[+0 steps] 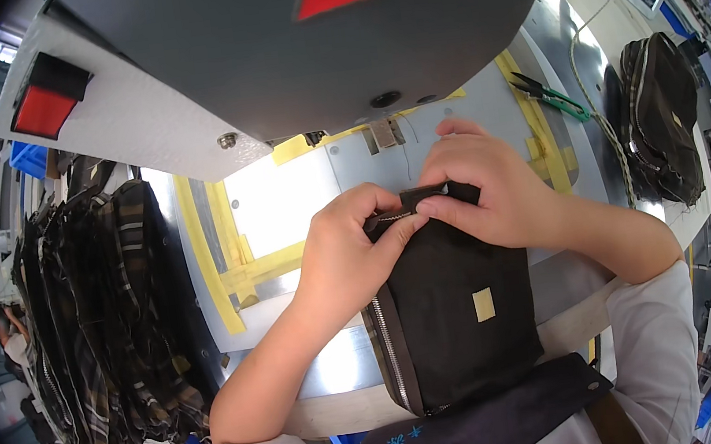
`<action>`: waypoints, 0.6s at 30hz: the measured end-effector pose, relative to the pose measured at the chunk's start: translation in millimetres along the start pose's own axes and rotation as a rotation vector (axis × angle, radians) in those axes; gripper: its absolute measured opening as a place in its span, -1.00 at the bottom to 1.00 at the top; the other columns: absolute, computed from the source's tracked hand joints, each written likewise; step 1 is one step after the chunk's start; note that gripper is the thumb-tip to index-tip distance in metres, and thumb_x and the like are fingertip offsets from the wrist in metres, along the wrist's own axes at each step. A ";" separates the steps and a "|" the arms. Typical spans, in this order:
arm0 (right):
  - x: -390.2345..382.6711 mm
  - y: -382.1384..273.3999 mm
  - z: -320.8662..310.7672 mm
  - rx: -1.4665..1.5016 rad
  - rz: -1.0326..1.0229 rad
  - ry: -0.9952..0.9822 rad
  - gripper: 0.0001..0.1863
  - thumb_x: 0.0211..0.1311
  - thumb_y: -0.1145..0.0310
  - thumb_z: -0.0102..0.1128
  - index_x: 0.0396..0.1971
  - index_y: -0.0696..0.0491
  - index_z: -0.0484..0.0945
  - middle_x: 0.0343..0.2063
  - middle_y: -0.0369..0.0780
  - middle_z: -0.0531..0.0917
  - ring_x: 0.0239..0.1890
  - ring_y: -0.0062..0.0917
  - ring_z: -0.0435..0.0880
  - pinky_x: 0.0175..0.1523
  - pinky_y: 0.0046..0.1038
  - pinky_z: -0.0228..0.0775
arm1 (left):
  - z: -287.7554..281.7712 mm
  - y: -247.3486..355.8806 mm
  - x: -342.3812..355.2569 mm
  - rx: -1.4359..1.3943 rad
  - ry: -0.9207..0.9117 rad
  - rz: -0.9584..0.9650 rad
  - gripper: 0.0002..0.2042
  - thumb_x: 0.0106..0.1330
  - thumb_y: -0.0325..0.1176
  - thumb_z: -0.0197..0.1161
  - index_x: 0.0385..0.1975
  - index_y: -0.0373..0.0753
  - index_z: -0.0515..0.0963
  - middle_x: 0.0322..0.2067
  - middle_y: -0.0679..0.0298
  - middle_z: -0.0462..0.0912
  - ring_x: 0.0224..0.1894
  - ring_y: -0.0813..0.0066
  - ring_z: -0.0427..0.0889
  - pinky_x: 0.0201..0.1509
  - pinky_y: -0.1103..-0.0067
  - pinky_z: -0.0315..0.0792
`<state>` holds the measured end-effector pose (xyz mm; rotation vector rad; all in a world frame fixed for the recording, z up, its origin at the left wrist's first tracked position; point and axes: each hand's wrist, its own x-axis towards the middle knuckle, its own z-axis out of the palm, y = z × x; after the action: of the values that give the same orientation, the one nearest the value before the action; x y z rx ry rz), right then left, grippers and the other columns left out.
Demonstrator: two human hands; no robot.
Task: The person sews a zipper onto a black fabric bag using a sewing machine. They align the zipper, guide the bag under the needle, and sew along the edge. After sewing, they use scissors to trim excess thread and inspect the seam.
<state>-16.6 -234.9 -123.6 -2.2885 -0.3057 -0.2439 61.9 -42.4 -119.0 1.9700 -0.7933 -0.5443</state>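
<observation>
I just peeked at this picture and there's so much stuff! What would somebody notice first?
First, the two hands in the middle: the left hand and the right hand pinch the top edge of a black zippered pouch on the metal table. Above them looms the big dark head of a sewing machine with a red switch at the upper left. A heap of striped dark fabric pieces lies on the left.

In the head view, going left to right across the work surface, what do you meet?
Stack of plaid fabric pieces → yellow tape lines on the metal table → left hand → black zippered pouch → right hand → green-handled snips → pile of dark bags.
</observation>
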 end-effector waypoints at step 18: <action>8.7 -6.9 -5.2 -0.221 -0.246 0.048 -0.77 -0.18 0.48 0.38 -0.49 -0.01 0.49 -0.24 -0.33 0.48 -0.13 -0.40 0.48 0.22 -0.13 0.21 | -6.4 -7.2 2.7 -0.037 -0.099 0.175 -0.89 0.24 -0.46 0.15 -0.30 -0.34 0.46 -0.43 0.07 0.52 -0.39 0.15 0.54 -0.29 0.41 0.40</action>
<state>-10.7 -233.0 -113.0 -2.4561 -0.5607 -0.4784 70.2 -37.9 -122.3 1.8297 -1.0005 -0.5511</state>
